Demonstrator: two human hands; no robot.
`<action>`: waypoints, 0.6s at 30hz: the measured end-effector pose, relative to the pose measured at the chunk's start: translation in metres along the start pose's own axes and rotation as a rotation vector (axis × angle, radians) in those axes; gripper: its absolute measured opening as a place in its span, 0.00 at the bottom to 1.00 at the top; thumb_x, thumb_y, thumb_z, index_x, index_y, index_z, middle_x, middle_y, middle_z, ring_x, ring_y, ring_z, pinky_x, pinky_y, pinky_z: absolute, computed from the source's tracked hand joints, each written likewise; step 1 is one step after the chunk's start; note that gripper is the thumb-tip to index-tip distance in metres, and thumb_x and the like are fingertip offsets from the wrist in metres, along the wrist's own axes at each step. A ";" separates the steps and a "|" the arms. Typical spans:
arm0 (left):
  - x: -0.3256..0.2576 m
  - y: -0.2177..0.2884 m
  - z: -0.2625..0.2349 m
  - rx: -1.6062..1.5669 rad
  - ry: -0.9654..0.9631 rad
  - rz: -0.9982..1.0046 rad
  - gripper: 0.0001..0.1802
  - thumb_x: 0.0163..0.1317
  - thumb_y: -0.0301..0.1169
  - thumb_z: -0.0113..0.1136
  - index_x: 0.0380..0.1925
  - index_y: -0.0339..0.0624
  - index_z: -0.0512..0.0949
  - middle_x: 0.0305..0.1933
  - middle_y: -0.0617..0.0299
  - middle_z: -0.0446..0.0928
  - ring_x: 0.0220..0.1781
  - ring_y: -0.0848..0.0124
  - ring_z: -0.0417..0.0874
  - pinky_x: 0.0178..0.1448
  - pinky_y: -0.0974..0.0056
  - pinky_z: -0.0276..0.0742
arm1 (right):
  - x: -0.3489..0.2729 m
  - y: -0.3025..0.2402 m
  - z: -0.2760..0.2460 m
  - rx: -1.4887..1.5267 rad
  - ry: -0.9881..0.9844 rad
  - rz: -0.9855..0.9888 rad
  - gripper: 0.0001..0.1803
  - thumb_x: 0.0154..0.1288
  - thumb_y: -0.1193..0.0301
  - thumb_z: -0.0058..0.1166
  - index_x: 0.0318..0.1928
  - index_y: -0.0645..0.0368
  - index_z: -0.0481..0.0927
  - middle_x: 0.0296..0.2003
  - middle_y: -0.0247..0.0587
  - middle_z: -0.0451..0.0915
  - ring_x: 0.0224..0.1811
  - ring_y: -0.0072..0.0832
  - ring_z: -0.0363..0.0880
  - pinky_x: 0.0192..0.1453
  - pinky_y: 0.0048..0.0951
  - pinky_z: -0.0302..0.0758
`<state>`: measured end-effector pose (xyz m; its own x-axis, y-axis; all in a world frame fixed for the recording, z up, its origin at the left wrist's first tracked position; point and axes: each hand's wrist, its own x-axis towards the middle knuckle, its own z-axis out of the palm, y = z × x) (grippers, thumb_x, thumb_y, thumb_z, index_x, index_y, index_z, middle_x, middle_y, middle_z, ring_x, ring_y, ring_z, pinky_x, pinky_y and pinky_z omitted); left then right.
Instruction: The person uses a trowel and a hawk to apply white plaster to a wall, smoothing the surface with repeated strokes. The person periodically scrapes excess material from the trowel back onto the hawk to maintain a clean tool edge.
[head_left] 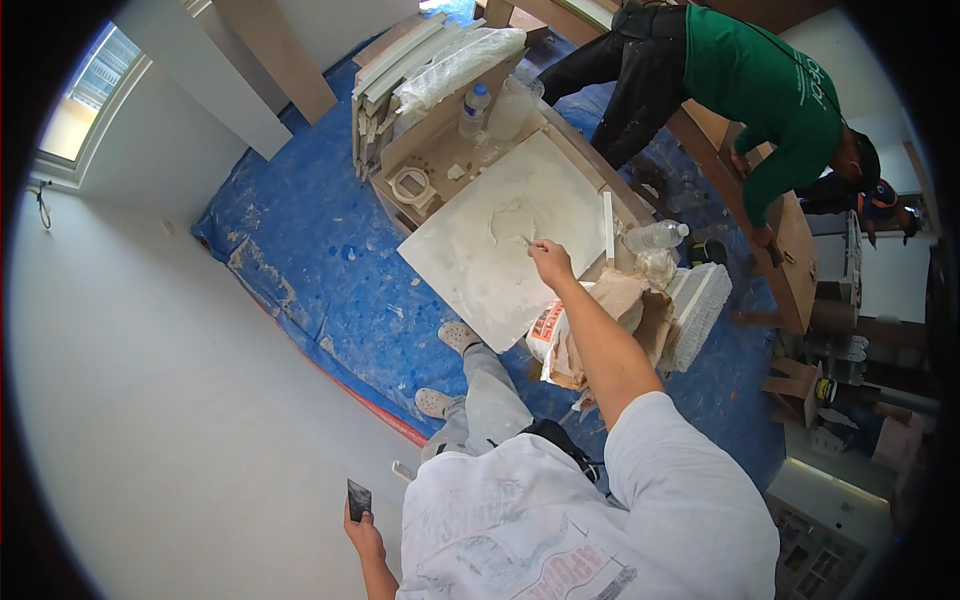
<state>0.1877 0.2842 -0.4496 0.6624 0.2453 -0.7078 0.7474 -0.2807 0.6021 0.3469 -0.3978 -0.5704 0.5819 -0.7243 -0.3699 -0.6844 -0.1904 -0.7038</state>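
My right hand [550, 264] reaches out over a pale square board [470, 285] and is closed on a small tool. Only the tool's thin light end [526, 241] shows past my fingers. Beside that end, a mound of off-white paste [512, 222] lies on the board, with pale smears around it. My left hand [367, 538] is down at my left side, near the white wall. It grips a dark, flat, rectangular piece [358, 499], whose kind I cannot make out. To the right of the board stands an opened paper sack [560, 345], partly behind my right forearm.
Behind the board are a blue-capped bottle [474, 110], a cloudy plastic container [514, 108] and stacked panels [385, 90]. Another clear bottle [656, 236] lies at right. Blue sheeting [310, 250] covers the floor. A person in green [765, 75] bends over a wooden frame [795, 255].
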 end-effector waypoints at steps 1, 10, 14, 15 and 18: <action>0.002 -0.001 0.001 0.034 -0.039 0.029 0.34 0.62 0.09 0.46 0.71 0.34 0.71 0.63 0.56 0.78 0.58 0.66 0.81 0.64 0.64 0.73 | 0.016 0.018 -0.009 -0.106 -0.042 0.065 0.26 0.59 0.56 0.62 0.51 0.63 0.87 0.46 0.59 0.87 0.51 0.50 0.85 0.59 0.42 0.78; -0.032 0.060 0.070 0.277 -0.118 -0.050 0.32 0.62 0.08 0.45 0.69 0.29 0.71 0.65 0.48 0.78 0.66 0.61 0.79 0.72 0.63 0.68 | 0.063 0.049 0.041 -0.342 -0.031 -0.111 0.26 0.63 0.61 0.64 0.60 0.54 0.84 0.55 0.55 0.77 0.59 0.51 0.78 0.67 0.44 0.75; -0.043 0.101 0.094 0.325 -0.126 -0.066 0.32 0.63 0.09 0.45 0.69 0.28 0.72 0.63 0.47 0.80 0.64 0.62 0.80 0.70 0.64 0.70 | 0.032 0.048 0.051 -0.535 -0.239 -0.034 0.26 0.62 0.60 0.63 0.61 0.49 0.84 0.58 0.50 0.77 0.61 0.50 0.77 0.68 0.49 0.74; -0.044 0.104 0.096 0.321 -0.121 -0.072 0.32 0.63 0.09 0.45 0.69 0.29 0.72 0.63 0.47 0.80 0.64 0.62 0.80 0.69 0.64 0.70 | 0.030 0.039 0.044 -0.582 -0.351 0.027 0.26 0.62 0.60 0.62 0.61 0.48 0.84 0.58 0.50 0.77 0.62 0.49 0.77 0.68 0.50 0.74; -0.037 0.108 0.098 0.320 -0.116 -0.075 0.31 0.63 0.09 0.45 0.69 0.29 0.71 0.63 0.48 0.80 0.63 0.63 0.81 0.68 0.65 0.70 | 0.051 0.010 0.025 -0.537 -0.386 0.120 0.25 0.65 0.58 0.60 0.61 0.48 0.84 0.61 0.48 0.74 0.69 0.47 0.70 0.68 0.59 0.71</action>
<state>0.2391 0.1541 -0.3949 0.5820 0.1740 -0.7944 0.7278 -0.5473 0.4133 0.3810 -0.4195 -0.6111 0.5349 -0.4915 -0.6872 -0.8198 -0.4987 -0.2814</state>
